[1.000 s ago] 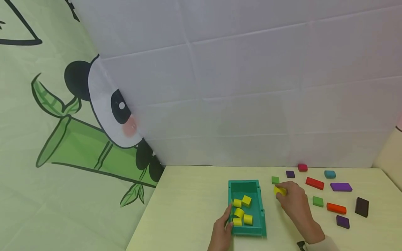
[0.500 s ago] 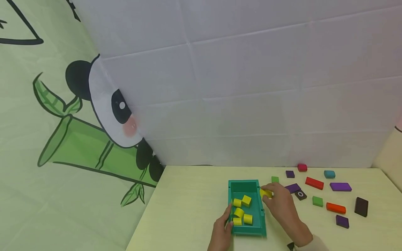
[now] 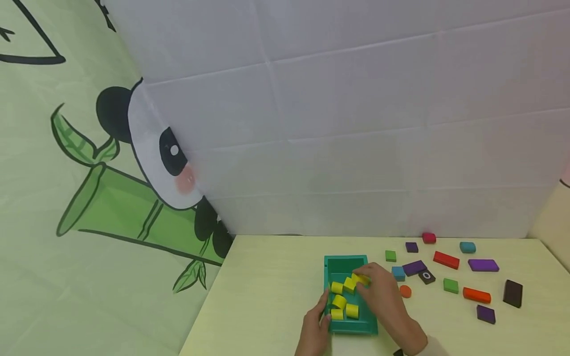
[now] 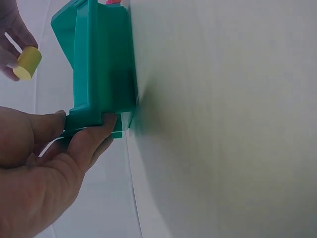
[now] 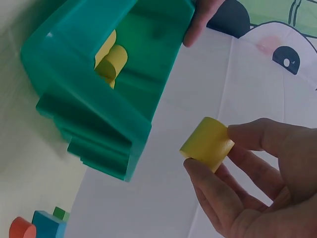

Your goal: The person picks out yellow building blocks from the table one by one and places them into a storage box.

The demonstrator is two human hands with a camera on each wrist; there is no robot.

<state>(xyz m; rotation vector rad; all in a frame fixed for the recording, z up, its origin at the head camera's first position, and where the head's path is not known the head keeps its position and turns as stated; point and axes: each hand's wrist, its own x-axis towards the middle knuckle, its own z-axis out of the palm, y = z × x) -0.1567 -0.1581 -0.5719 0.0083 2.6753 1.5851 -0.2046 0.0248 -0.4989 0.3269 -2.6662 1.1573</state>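
Note:
A teal plastic bin [image 3: 354, 327] stands on the table, with several yellow blocks [image 3: 352, 311] lying inside, some of them cylinders. At its left side my left hand [image 3: 312, 329] grips the wall; in the left wrist view thumb and fingers pinch the bin's rim [image 4: 81, 119]. My right hand [image 3: 386, 301] is over the bin's right side. Between thumb and fingertips it pinches a yellow cylinder block [image 5: 208, 143], which is held above the bin, apart from the rim in the right wrist view. The right hand hides part of the bin's right wall.
Right of the bin lie scattered blocks: a blue one [image 3: 398, 273], an orange round one [image 3: 405, 291], a purple one [image 3: 414, 267], a dark one with a white ring [image 3: 426, 276], a red bar [image 3: 446, 260] and several more. A white cloth [image 3: 311, 148] hangs behind the table.
My right hand has carried the yellow cylinder block leftward from among the scattered blocks to over the bin. Blue and orange blocks it covered now show. The left hand stays put.

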